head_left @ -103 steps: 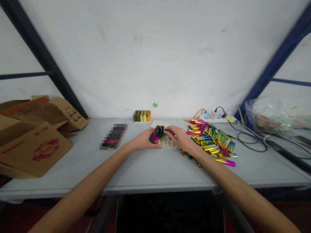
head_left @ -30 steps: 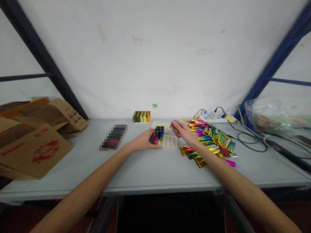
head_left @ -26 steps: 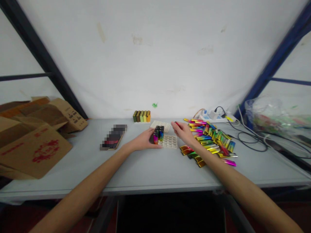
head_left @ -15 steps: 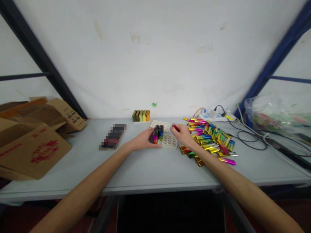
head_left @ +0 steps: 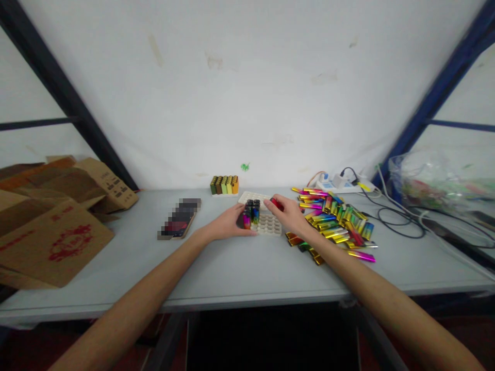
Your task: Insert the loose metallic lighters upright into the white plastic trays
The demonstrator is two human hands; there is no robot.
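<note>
Several shiny lighters [head_left: 256,215] with black tops stand upright at the left end of a white tray [head_left: 270,226] full of small sockets. My left hand [head_left: 232,221] is closed about that end, its thumb along the front corner and its fingers behind the lighters. A red lighter [head_left: 276,204] is pinched in my right hand [head_left: 289,214], just above the tray's right part. To the right lies a loose heap of metallic coloured lighters [head_left: 334,219], close by my right wrist.
Behind stands a second white socketed tray [head_left: 245,197], partly hidden. A block of upright green and yellow lighters [head_left: 225,185] is near the wall. A phone [head_left: 180,219] and cardboard boxes [head_left: 73,242] are left; a power strip [head_left: 340,183], cables and plastic bag [head_left: 425,180] right.
My right hand has shifted slightly left over the tray with the red lighter, which is now more tilted. My left hand stays in place.
</note>
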